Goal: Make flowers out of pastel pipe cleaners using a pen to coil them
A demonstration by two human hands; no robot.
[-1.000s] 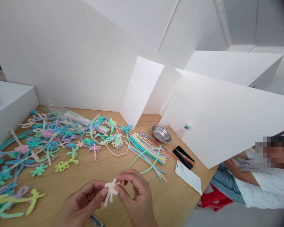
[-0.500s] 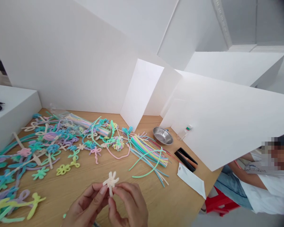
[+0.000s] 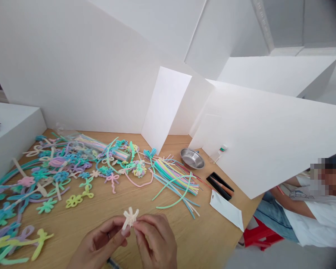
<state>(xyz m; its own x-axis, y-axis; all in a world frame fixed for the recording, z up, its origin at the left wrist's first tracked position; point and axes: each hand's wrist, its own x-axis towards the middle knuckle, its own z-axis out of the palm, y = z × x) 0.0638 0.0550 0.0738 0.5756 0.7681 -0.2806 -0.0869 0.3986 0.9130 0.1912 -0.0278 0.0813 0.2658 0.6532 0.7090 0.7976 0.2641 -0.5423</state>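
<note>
- Cream fuzzy piece [image 3: 131, 218], pinched between left hand [image 3: 100, 243] and right hand [image 3: 158, 237]: turned. A second ago two strands hang below the fingertips; now several arms fan up above them, one slants down toward the left thumb.
- Stem that points down between the hands half a second ago: no longer visible.
- Right hand: wide gap between thumb and index a second ago, fingers now bunched at the piece's lower right. Thumb is up near the index, not low on the stem as half a second ago.
- Dark pen-like item [image 3: 112, 263] below the left hand: more exposed than half a second ago.
- Green tip at the left hand's outer edge: gone from view.
</note>
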